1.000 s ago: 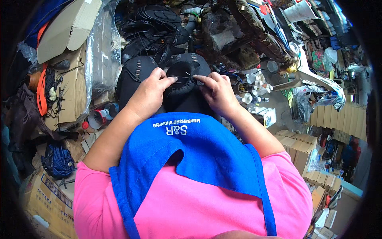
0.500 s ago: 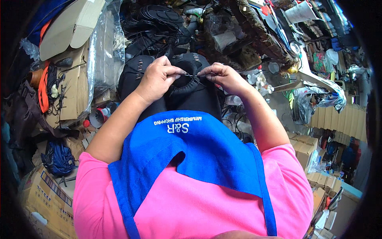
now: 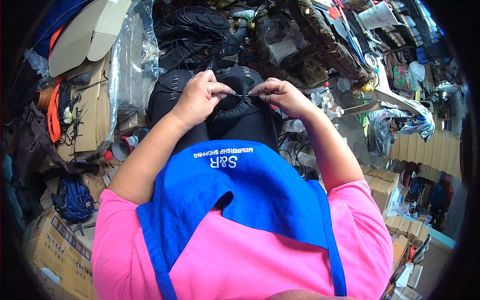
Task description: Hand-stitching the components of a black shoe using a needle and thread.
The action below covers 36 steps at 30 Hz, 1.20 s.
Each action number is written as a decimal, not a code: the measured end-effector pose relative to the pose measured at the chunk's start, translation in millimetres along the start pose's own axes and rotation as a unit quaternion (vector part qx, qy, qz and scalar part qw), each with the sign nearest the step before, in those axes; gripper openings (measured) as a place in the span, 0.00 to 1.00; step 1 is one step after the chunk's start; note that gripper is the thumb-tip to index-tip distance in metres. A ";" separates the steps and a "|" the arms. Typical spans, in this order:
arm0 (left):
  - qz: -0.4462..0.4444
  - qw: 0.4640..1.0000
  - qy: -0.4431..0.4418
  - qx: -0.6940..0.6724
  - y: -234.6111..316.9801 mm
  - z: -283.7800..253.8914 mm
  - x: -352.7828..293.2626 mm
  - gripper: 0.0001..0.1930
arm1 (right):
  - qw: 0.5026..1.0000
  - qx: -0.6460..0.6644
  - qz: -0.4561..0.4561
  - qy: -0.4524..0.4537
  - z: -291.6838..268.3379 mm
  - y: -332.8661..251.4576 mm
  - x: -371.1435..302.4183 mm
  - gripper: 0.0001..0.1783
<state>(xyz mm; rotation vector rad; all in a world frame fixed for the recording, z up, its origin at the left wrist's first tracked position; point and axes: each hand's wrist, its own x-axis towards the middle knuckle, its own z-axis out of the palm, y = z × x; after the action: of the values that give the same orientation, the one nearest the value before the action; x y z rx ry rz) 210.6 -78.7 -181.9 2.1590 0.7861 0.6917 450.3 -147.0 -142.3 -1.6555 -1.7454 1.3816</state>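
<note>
Across my knees rests a black rounded piece (image 3: 229, 112), perhaps a shoe upper, with cord stitching along its curved rim. My left hand (image 3: 198, 98) is closed in a pinch over its left side. Opposite it, my right hand (image 3: 281, 96) pinches at the right end of the opening. A thin dark cord (image 3: 241, 95) runs between the fingertips of both hands, just above the rim. The fingertips are a short gap apart. Beneath the piece are my knees in black trousers (image 3: 245, 131), and a blue apron (image 3: 210, 175) covers my lap.
Beyond my knees lies a heap of flat black pieces (image 3: 197, 30). Flattened cardboard (image 3: 95, 117) and plastic-wrapped material (image 3: 132, 75) stand on the left. At the right are small clear bottles (image 3: 325, 102) and stacked cardboard boxes (image 3: 382, 185). A blue bag (image 3: 74, 200) lies at lower left.
Both hands keep nearly the same place and pinch. My left fingertips have shifted very slightly to the right.
</note>
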 end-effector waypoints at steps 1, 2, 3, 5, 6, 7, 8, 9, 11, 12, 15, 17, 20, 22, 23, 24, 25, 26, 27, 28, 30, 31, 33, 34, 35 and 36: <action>0.001 1.000 -0.001 0.000 -1.3 0.4 0.0 0.10 | 1.000 0.001 0.003 0.000 0.3 -0.3 0.3 0.11; 0.002 1.000 -0.002 0.001 -2.1 0.6 -0.1 0.10 | 1.000 0.001 0.003 -0.001 0.4 -0.5 0.5 0.11; 0.002 1.000 -0.002 0.001 -2.1 0.4 -0.3 0.10 | 1.000 -0.001 0.000 0.000 0.5 -0.7 0.8 0.11; 0.004 1.000 0.000 -0.002 -1.0 0.6 0.1 0.10 | 1.000 -0.004 -0.002 0.003 0.3 0.3 0.1 0.11; 0.005 1.000 0.000 -0.002 -1.2 0.9 0.5 0.10 | 1.000 0.002 -0.006 0.005 0.5 2.3 0.1 0.11; 0.004 1.000 -0.003 0.000 -2.0 1.0 0.4 0.10 | 1.000 0.009 -0.011 0.006 0.9 3.1 0.6 0.12; 0.002 1.000 -0.006 0.003 -2.9 1.3 0.4 0.10 | 1.000 0.010 -0.011 0.006 0.7 2.1 0.3 0.12; 0.002 1.000 -0.006 0.003 -3.8 2.3 0.5 0.10 | 1.000 0.017 0.006 0.003 0.3 -0.7 -0.4 0.13; 0.008 0.999 -0.020 -0.031 -4.6 4.9 1.1 0.12 | 0.999 0.023 0.022 -0.001 0.0 -2.9 -1.1 0.14; 0.008 0.999 -0.020 -0.031 -5.2 6.9 2.1 0.12 | 0.999 0.029 0.024 -0.005 0.1 -2.4 -1.4 0.14; -0.012 0.995 -0.042 -0.094 -5.9 9.0 8.5 0.11 | 0.999 0.042 0.024 -0.015 -1.2 -0.8 -1.7 0.15; 0.008 0.992 -0.067 -0.108 -5.2 5.8 13.1 0.11 | 0.998 0.050 0.022 -0.023 -1.8 -0.9 -0.3 0.15; 0.107 0.993 -0.041 0.026 6.9 -4.0 12.7 0.12 | 0.999 -0.007 0.036 -0.017 -1.3 -6.9 -3.5 0.16; 0.084 0.995 -0.045 0.037 13.6 -9.9 6.3 0.12 | 0.999 -0.042 0.011 0.018 1.7 -12.3 -6.1 0.16; 0.061 0.996 -0.049 0.050 15.0 -11.5 4.2 0.12 | 0.999 -0.041 0.012 0.020 4.9 -9.8 -5.7 0.16; 0.062 0.996 -0.050 0.050 14.3 -10.2 3.7 0.12 | 0.997 0.058 0.029 0.034 9.0 -4.5 -4.9 0.15; -0.025 0.997 -0.062 -0.033 13.5 -9.0 1.5 0.12 | 0.986 0.157 0.045 0.047 12.2 -3.6 -3.9 0.15; -0.111 0.984 -0.072 -0.116 12.3 -7.4 0.0 0.12 | 0.986 0.157 0.044 0.047 12.9 -5.1 -2.9 0.15; -0.111 0.984 -0.072 -0.115 11.0 -5.3 0.6 0.12 | 0.982 0.177 0.050 0.045 12.5 -8.0 -1.8 0.15; -0.121 0.980 -0.064 -0.146 9.7 -2.8 1.5 0.12 | 0.978 0.196 0.056 0.041 12.2 -10.0 -0.7 0.15; -0.131 0.974 -0.055 -0.177 7.1 2.6 3.0 0.11 | 0.980 0.189 0.061 0.030 9.8 -11.6 0.9 0.14; -0.157 0.961 -0.063 -0.218 5.8 4.7 4.3 0.11 | 0.981 0.181 0.066 0.022 8.5 -12.4 1.9 0.14; -0.181 0.946 -0.070 -0.258 1.2 10.3 7.0 0.10 | 0.982 0.175 0.070 0.022 8.0 -14.3 3.9 0.14; -0.184 0.942 -0.078 -0.269 -1.4 14.7 8.8 0.10 | 0.982 0.169 0.076 0.022 7.9 -14.0 4.3 0.14; -0.186 0.938 -0.086 -0.280 -3.0 17.9 10.0 0.09 | 0.982 0.169 0.076 0.023 8.8 -9.9 5.7 0.14; -0.185 0.938 -0.086 -0.280 -4.0 20.4 10.6 0.09 | 0.983 0.171 0.061 0.032 10.7 -3.0 7.6 0.13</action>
<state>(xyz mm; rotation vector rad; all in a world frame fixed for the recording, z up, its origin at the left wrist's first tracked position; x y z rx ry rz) 230.1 -78.0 -194.7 1.4794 0.7616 0.4506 438.3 -143.8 -147.4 -1.6134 -1.3021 1.5609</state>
